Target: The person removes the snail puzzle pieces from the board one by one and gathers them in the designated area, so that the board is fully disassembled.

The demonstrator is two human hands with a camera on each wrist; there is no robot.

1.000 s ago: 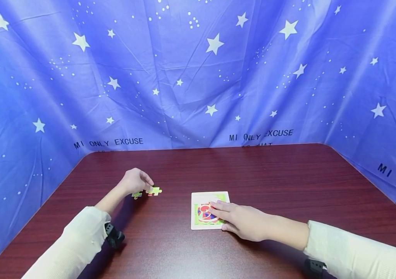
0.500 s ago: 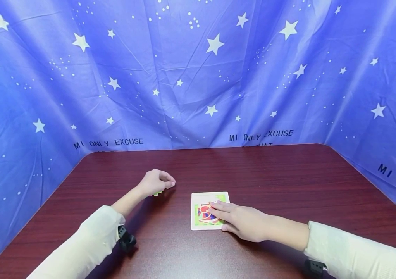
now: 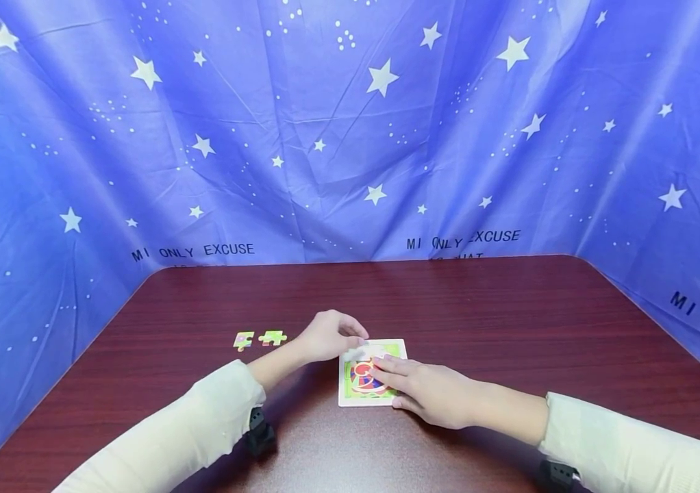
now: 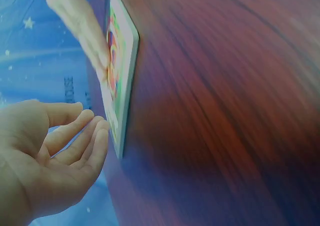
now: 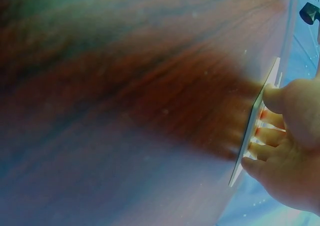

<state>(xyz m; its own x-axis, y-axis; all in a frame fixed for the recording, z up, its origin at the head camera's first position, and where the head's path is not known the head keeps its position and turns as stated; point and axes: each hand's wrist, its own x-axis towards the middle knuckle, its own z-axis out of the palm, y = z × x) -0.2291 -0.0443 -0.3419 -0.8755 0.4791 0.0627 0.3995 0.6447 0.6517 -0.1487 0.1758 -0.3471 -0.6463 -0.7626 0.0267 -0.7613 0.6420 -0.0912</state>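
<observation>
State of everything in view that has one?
Left hand: loosely curled at the board's far-left corner, no piece visible in it
Right hand: resting on the board
Puzzle board: flat, partly covered by right hand
Left loose piece: unplaced
Right loose piece: unplaced
Curtain: hanging, wrinkled

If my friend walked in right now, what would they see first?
Probably the blue curtain with white stars, behind the table. Next, the bright puzzle on the table, with the right hand on it. Then maybe two green pieces lying left of the left hand.
</observation>
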